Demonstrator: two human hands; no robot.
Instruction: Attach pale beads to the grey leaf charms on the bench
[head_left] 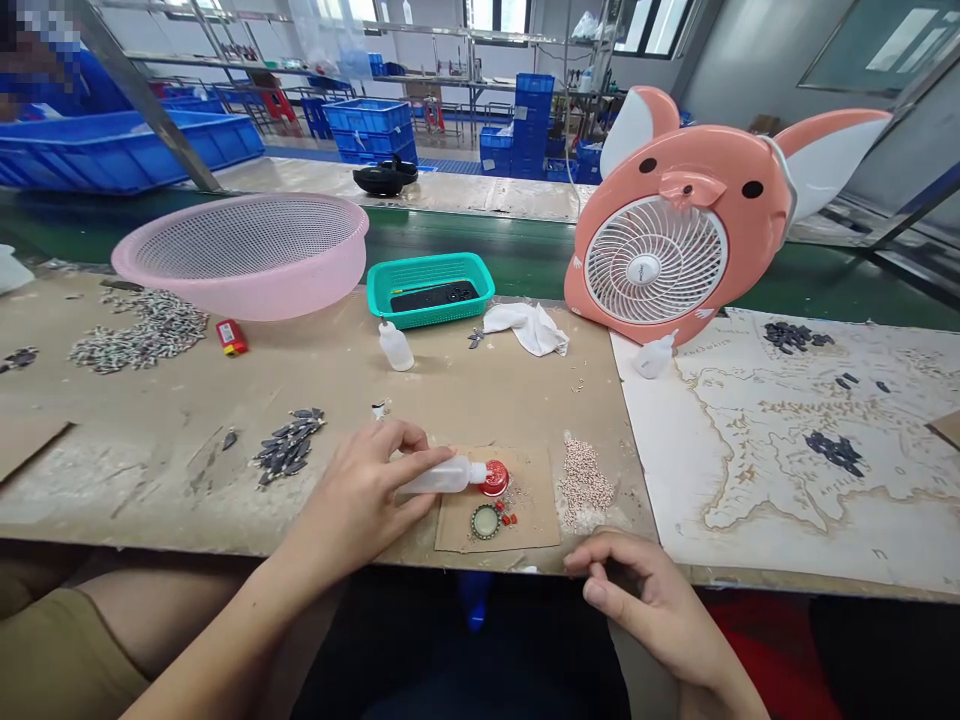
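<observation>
My left hand is wrapped round a small clear squeeze bottle lying sideways, its tip on a small red round piece. Just below sit a round metal bezel and tiny red beads, all on a brown card square. My right hand rests at the table's near edge, fingers curled and pinched together; what they hold, if anything, is too small to see. A heap of pale pink beads lies right of the card.
Dark metal charms lie left of my hand. Farther back are a pink mesh bowl, a teal basket, a second bottle, a white cloth, a pink desk fan and a pale map sheet.
</observation>
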